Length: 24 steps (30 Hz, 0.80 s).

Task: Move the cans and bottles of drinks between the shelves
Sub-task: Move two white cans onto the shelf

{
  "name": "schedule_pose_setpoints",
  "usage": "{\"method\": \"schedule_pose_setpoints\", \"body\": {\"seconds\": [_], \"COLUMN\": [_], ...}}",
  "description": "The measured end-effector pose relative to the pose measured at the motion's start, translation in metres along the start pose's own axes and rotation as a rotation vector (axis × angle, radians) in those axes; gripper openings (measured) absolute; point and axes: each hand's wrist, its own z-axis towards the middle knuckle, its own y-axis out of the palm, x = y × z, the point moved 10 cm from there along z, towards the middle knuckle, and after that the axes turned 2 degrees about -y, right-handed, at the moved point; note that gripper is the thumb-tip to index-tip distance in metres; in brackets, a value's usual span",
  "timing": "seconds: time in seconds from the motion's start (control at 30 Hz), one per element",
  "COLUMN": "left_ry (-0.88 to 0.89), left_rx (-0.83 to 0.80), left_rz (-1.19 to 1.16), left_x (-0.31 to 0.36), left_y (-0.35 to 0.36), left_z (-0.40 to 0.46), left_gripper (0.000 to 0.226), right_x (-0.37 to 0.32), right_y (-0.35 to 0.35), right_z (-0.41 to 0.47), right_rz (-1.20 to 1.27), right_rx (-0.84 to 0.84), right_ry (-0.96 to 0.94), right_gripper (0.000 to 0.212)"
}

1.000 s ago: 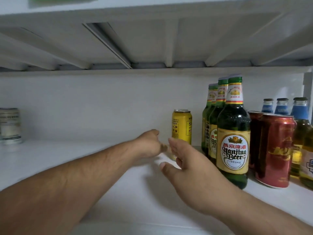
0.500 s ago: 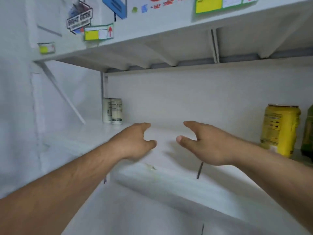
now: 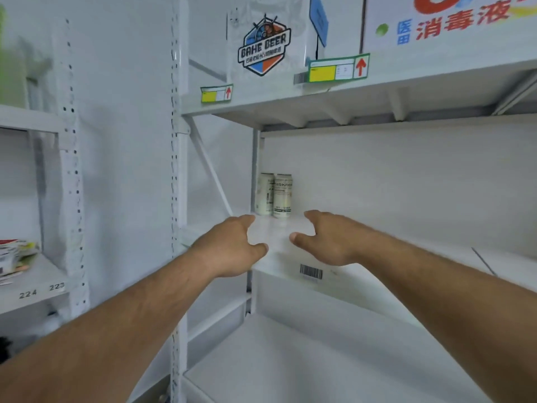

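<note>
Standing upright at the back of the shelf [image 3: 377, 257], two white cans [image 3: 274, 196] wait just past both hands, left hand [image 3: 232, 247] and right hand [image 3: 331, 241] about equally near, fingers [image 3: 247, 221] spread and holding nothing.

- A hexagonal logo [image 3: 263, 45] on the pale box on the upper shelf reads "BAHE BEER"; the small line of characters beneath it is too fine to read.
- A white carton [image 3: 453, 21] further right on the same shelf carries blue "医用" and large red "消毒液", under part of a big red figure cut off by the frame's top edge.
- The right white can [image 3: 282, 195] at the back of the middle shelf shows lettering like "IDKRO"; the rest of its print is illegible.
- The left-hand shelf's front edge [image 3: 37, 292] bears the numbers "224" and "223".
- Two shelf-edge price tags [image 3: 338, 70] [image 3: 216, 93] show red up-arrows; their print is unreadable.
- A barcode sticker [image 3: 311, 271] sits on the middle shelf's edge; its digits are blurred.
</note>
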Motion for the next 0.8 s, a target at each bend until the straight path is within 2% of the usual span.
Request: {"method": "schedule_pose_setpoints", "body": {"seconds": [0.23, 0.57, 0.8], "left_ry": [0.019, -0.014, -0.034], "left_rx": [0.014, 0.024, 0.028], "left_rz": [-0.03, 0.022, -0.049], "left_x": [-0.023, -0.034, -0.049], "left_y": [-0.003, 0.009, 0.009], "left_z": [0.031, 0.113, 0.189], "left_gripper": [0.081, 0.077, 0.073], "right_x": [-0.015, 0.009, 0.034], "right_y": [0.006, 0.017, 0.024], "right_z": [0.049, 0.134, 0.192], "right_rz": [-0.024, 0.048, 0.088], "right_rx": [0.005, 0.056, 0.06], "right_ry": [0.049, 0.042, 0.092], "right_gripper": [0.079, 0.076, 0.073]}}
